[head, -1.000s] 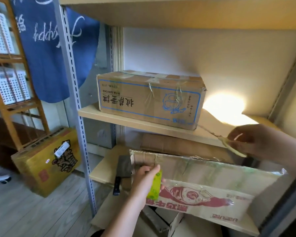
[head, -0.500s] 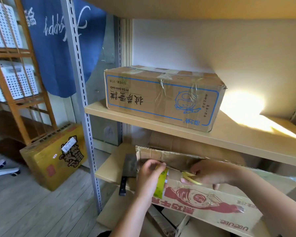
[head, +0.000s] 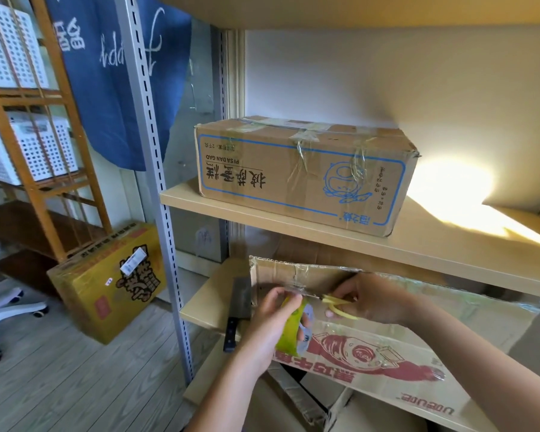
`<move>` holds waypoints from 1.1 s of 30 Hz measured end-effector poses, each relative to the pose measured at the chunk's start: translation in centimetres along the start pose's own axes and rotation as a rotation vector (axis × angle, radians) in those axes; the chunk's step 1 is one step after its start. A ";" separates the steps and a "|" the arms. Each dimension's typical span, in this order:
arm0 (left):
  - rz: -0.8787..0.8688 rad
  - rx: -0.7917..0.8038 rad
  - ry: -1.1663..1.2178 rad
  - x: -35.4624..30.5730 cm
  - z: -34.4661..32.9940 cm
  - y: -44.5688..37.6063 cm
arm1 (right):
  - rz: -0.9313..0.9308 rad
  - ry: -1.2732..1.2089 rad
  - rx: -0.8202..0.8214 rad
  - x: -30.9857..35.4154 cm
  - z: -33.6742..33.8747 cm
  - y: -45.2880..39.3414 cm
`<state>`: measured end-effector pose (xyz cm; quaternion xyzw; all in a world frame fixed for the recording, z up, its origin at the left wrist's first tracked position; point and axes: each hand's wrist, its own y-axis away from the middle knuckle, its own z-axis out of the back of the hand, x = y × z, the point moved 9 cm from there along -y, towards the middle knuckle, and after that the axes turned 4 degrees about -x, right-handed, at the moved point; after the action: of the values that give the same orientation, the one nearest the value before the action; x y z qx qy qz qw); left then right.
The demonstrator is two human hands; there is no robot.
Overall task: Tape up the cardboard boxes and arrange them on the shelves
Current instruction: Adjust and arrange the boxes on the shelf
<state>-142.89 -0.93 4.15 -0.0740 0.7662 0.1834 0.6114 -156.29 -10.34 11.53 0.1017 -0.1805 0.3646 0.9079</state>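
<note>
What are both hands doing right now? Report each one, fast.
Left hand: grips the green tape roll against the box with the red print.
Right hand: pinches yellow-handled scissors.

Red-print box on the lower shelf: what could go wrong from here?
1. The red-print box sticks out past the lower shelf edge; pressing tape on it might tip or slide it off.
2. A cleaver lies just left of the box, close to the left hand gripping the tape roll; a slip could meet the blade.
3. The right hand pinches a thin yellow-green strip; it could fold onto itself.
</note>
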 end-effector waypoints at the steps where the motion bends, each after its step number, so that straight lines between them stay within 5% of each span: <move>1: 0.021 0.038 -0.008 0.6 0.0 0.3 | 0.002 -0.008 -0.027 -0.1 0.4 0.0; 6: 0.077 -0.104 -0.145 2.6 2.0 2.1 | 0.002 0.036 0.019 0.2 1.4 0.2; 10: -0.033 -0.056 -0.102 -0.6 1.3 3.1 | 0.128 0.156 0.096 2.5 1.7 3.7; 13: -0.101 -0.060 -0.096 -3.5 0.4 3.3 | 0.159 -0.031 -0.020 2.9 5.7 8.0; 16: -0.120 -0.010 -0.062 -4.8 -1.3 3.5 | -0.117 -0.221 -0.392 -3.2 12.6 10.9; 18: -0.135 0.000 -0.063 -5.3 -2.1 3.9 | -0.445 0.104 -0.619 -8.4 16.6 12.6; 20: -0.162 0.019 -0.043 -6.0 -2.9 4.5 | -0.659 0.270 -0.597 -11.3 18.0 12.8; 23: -0.201 0.097 0.004 -7.5 -4.5 5.6 | -0.717 0.328 -0.470 -12.4 18.9 10.4; 26: -0.264 0.168 0.028 -9.2 -5.5 6.7 | -0.667 0.409 -0.459 -11.2 19.3 8.8; 30: -0.368 0.225 0.015 -11.0 -5.9 8.2 | -0.541 0.582 -0.774 -7.2 20.4 10.0; 32: -0.400 0.251 0.032 -11.7 -5.8 8.7 | -0.248 0.299 -0.903 -2.6 19.1 9.7; 33: -0.417 0.275 0.043 -12.0 -5.8 8.9 | -0.077 0.072 -0.823 0.4 17.4 9.1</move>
<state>-148.26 3.78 18.43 -0.1506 0.7650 -0.0543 0.6238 -166.84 -9.11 28.10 -0.2758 -0.2752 0.2310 0.8915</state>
